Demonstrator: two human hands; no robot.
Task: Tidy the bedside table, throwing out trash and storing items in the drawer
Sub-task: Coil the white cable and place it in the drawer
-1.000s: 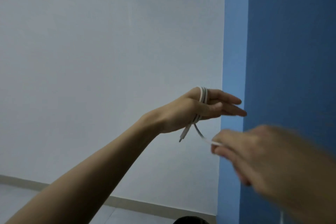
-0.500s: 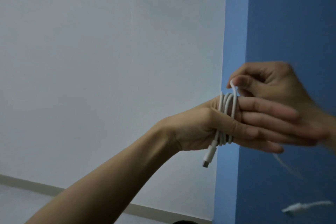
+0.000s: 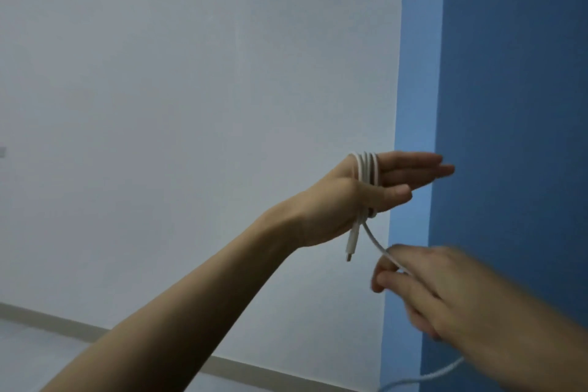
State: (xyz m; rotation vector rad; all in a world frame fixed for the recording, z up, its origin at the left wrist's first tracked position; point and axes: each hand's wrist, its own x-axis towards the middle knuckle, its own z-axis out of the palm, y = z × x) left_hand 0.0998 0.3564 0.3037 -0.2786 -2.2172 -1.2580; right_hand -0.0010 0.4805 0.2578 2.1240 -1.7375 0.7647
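Observation:
A white charging cable is wound in several loops around my left hand, which is held up flat with the fingers stretched to the right and the thumb pressing on the loops. One plug end hangs below the palm. My right hand, blurred, is lower right and pinches the free run of cable just below the left hand. The loose tail swings out at the bottom edge. The bedside table and the drawer are out of view.
A pale grey wall fills the left and middle. A blue wall corner rises at the right. A skirting board and a strip of floor run along the bottom left.
My right hand has come down from above the left hand's fingers to below it, drawing the cable around for another turn. The left hand has moved slightly left and away.

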